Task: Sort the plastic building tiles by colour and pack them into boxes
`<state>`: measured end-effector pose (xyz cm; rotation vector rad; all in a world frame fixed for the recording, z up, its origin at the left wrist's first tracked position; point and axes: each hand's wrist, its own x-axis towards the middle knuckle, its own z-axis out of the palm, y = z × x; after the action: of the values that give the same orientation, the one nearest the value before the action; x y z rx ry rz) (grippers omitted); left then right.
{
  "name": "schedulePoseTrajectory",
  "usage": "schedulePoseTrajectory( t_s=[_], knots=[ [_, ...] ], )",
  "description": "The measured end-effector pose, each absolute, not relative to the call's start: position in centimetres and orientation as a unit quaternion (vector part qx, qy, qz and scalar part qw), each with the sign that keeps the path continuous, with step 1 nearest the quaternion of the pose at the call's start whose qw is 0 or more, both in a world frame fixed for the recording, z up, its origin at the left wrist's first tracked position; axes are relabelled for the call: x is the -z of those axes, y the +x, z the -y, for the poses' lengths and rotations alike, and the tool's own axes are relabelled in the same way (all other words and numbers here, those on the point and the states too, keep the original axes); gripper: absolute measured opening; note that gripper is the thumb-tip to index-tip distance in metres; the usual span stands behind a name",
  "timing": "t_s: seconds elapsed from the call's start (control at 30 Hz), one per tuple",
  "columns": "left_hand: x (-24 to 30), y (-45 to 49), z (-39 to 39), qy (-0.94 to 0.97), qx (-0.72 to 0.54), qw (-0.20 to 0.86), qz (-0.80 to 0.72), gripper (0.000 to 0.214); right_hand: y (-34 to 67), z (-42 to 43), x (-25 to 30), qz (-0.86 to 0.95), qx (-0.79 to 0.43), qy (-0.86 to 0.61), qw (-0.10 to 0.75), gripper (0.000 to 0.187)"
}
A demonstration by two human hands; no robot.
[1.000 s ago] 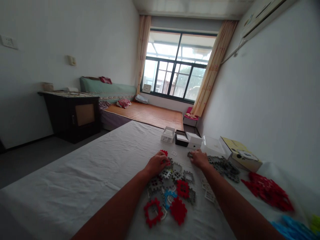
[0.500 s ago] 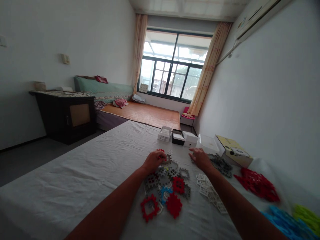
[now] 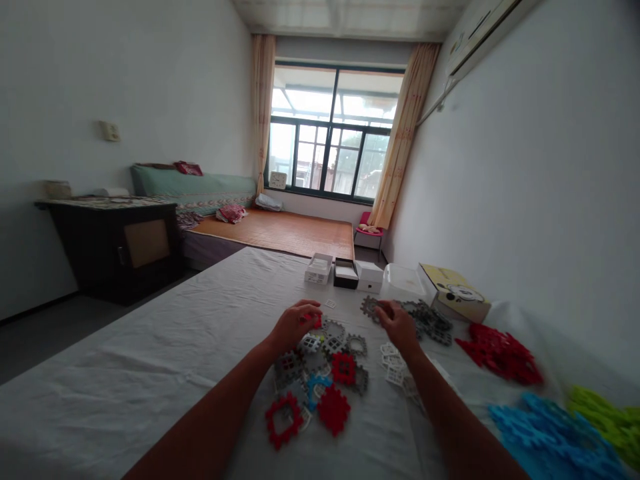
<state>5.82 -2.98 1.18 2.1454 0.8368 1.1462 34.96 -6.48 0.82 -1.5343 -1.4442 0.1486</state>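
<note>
While pinching a grey piece (image 3: 369, 307) in the right hand (image 3: 400, 323), curls the left hand (image 3: 293, 327) round a red piece (image 3: 314, 322). Holds them well apart, clamped on one piece each, at the far end of the clutter. Can't tell how firm on the left, with so much of the red piece covered. Has the grey piece jutting out leftward, toothed rim in plain sight, just in front of the boxes.

Down between the arms (image 3: 220, 400), looks onto a loose heap: a red grid (image 3: 338, 369), a blue ring (image 3: 312, 390), and, nearest of all, a red ring (image 3: 278, 439) beside a solid red tile (image 3: 333, 409). Partly covers the white frames (image 3: 393, 367) with the right arm.

Out to the right, passes a dark pile (image 3: 435, 323) near the right hand, then a red pile (image 3: 500, 353), then a blue pile (image 3: 553, 437) just beside a green pile (image 3: 607, 413).

Beyond, faces a row on the sheet (image 3: 175, 353): open carton (image 3: 319, 270), black box (image 3: 345, 277), white box (image 3: 370, 277), clear tub (image 3: 403, 283), yellow box (image 3: 455, 293).

Farther off, takes in a bed (image 3: 285, 232) below a window (image 3: 333, 133), a pink chair (image 3: 369, 227) at right, and, away left, a dark cabinet (image 3: 125, 240).
</note>
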Motion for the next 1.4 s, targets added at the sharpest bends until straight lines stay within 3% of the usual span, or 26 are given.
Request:
schedulePoseTrajectory(
  t_s=[0.2,0.37,0.5,0.6,0.77,1.0,1.2,1.4],
  knots=[
    [-1.1,5.6,2.7,0.811,-0.405,0.265,-0.328,0.018,42.8,5.1,0.7,0.46,-0.045,-0.702,0.542,0.05],
    [-2.3,4.8,3.3,0.85,-0.322,0.258,-0.328,0.018,41.3,5.3,0.3,0.46,0.051,-0.698,0.547,0.051],
    [-3.4,3.9,3.7,0.896,-0.196,0.275,-0.289,0.029,36.0,6.5,-0.9,0.605,-0.06,-0.627,0.487,0.037],
    [-3.7,3.5,3.9,0.905,-0.168,0.282,-0.269,0.041,32.2,7.6,-1.6,0.687,-0.14,-0.571,0.428,0.032],
    [-3.6,3.4,3.6,0.885,-0.216,0.297,-0.286,0.027,29.8,8.4,-1.7,0.725,-0.139,-0.543,0.401,0.028],
    [-3.3,4.5,3.2,0.821,-0.379,0.267,-0.333,0.034,29.0,8.8,-1.8,0.71,-0.17,-0.534,0.426,0.033],
    [-3.2,6.0,4.3,0.822,-0.373,0.32,-0.287,0.03,26.6,9.9,-2.3,0.712,-0.292,-0.479,0.423,0.037],
    [-2.2,6.3,4.0,0.808,-0.361,0.358,-0.298,0.034,28.4,8.6,-1.3,0.695,-0.275,-0.505,0.431,0.03]
  ],
)
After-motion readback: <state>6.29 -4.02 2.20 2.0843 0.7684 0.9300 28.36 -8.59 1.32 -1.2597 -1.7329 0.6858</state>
